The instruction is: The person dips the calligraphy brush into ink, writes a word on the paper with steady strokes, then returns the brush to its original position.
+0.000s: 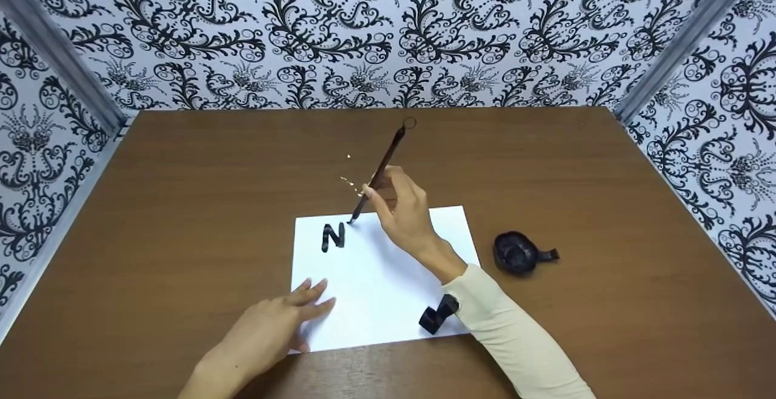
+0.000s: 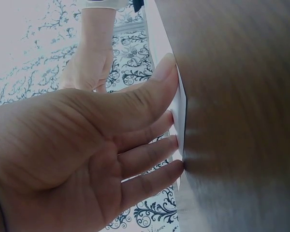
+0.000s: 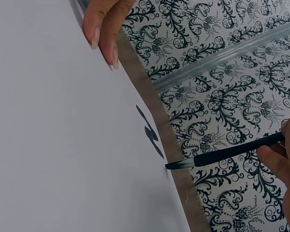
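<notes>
Just inside the far edge of a white sheet of paper (image 1: 376,302), the dark tip of a slender brush (image 1: 388,156) points down beside a painted black letter N (image 1: 333,237). Its handle is pinched between the thumb and fingers of the right hand (image 1: 409,217), the shaft slanting up and away past them to a thin ring at its end. Whether the tip touches the paper is hard to tell. The left hand (image 1: 260,332) rests on the near left corner of the sheet, fingers spread wide and gripping nothing, well apart from the brush.

Smooth and dark, the handle tapers toward bristles that show pale near the base and black at the point. The paper is flat and matte, the strokes on it thick and inky. On the brown, wood-grained desk (image 1: 182,205), a rounded black dish (image 1: 515,253) with a stubby handle stands right of the sheet, and pale flecks (image 1: 355,189) lie beyond its far edge. Black scrollwork covers the white walls (image 1: 364,23).
</notes>
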`<state>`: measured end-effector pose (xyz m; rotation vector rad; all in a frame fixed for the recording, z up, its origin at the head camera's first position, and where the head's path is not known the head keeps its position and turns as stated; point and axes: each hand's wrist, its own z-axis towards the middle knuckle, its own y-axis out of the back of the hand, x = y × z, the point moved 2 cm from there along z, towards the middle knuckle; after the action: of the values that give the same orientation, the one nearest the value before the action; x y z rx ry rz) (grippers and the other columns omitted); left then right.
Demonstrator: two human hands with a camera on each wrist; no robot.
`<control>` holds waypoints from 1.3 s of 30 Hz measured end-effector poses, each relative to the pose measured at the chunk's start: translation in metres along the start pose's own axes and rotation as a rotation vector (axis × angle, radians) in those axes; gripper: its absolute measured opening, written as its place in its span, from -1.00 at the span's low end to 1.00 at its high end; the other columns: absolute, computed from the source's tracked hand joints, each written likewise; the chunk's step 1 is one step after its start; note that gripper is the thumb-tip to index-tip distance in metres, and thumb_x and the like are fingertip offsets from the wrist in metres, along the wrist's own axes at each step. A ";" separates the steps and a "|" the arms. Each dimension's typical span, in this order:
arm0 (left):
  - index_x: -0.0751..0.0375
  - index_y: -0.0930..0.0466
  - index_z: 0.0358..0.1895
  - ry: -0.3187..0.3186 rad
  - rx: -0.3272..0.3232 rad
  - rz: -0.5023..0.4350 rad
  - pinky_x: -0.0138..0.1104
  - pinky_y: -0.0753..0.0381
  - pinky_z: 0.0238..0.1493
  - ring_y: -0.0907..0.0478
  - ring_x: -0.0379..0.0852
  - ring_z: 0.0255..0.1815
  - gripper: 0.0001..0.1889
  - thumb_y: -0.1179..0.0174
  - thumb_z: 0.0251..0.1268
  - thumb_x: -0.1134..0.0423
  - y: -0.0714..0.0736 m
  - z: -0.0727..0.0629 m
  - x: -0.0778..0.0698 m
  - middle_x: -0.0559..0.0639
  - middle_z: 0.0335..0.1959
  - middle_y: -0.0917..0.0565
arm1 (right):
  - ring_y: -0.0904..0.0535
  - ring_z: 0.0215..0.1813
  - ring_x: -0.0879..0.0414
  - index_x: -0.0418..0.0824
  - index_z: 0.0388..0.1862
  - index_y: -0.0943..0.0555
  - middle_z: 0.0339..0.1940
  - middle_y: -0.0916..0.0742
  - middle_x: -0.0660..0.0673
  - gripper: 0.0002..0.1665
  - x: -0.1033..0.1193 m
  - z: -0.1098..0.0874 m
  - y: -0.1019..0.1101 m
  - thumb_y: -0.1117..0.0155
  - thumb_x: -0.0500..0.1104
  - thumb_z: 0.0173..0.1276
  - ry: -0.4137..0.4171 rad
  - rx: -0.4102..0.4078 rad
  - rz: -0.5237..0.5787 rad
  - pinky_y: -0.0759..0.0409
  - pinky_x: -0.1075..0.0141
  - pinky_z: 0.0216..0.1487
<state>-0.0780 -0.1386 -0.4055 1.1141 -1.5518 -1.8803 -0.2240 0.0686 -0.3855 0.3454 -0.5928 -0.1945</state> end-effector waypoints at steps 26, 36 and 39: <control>0.09 -0.53 0.23 0.001 0.004 0.020 0.06 -0.59 -0.13 -0.36 0.13 0.30 -0.28 -0.42 -0.19 0.10 0.000 0.001 0.000 0.08 0.34 -0.39 | -0.66 -0.28 0.10 -0.34 -0.13 -0.44 -0.32 -0.63 -0.16 -0.82 0.003 0.004 0.007 -0.21 -0.31 0.36 -0.007 0.086 -0.039 -0.65 0.39 -0.35; 0.08 -0.53 0.23 0.007 0.009 0.019 0.05 -0.60 -0.13 -0.36 0.12 0.31 -0.29 -0.44 -0.17 0.12 0.000 0.000 0.000 0.08 0.34 -0.39 | -0.63 -0.41 0.18 -0.34 -0.21 -0.44 -0.38 -0.63 -0.12 -0.86 0.007 0.005 0.009 -0.21 -0.33 0.34 -0.002 0.101 -0.040 -0.62 0.45 -0.42; 0.08 -0.53 0.24 0.013 0.015 0.009 0.09 -0.58 -0.14 -0.35 0.13 0.31 -0.29 -0.44 -0.17 0.12 0.001 0.000 0.000 0.08 0.35 -0.39 | -0.62 -0.42 0.17 -0.33 -0.21 -0.44 -0.39 -0.63 -0.12 -0.86 0.008 0.006 0.009 -0.21 -0.33 0.33 -0.004 0.111 -0.039 -0.62 0.42 -0.43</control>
<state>-0.0782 -0.1382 -0.4048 1.1218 -1.5636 -1.8550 -0.2201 0.0734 -0.3736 0.4643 -0.6023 -0.2007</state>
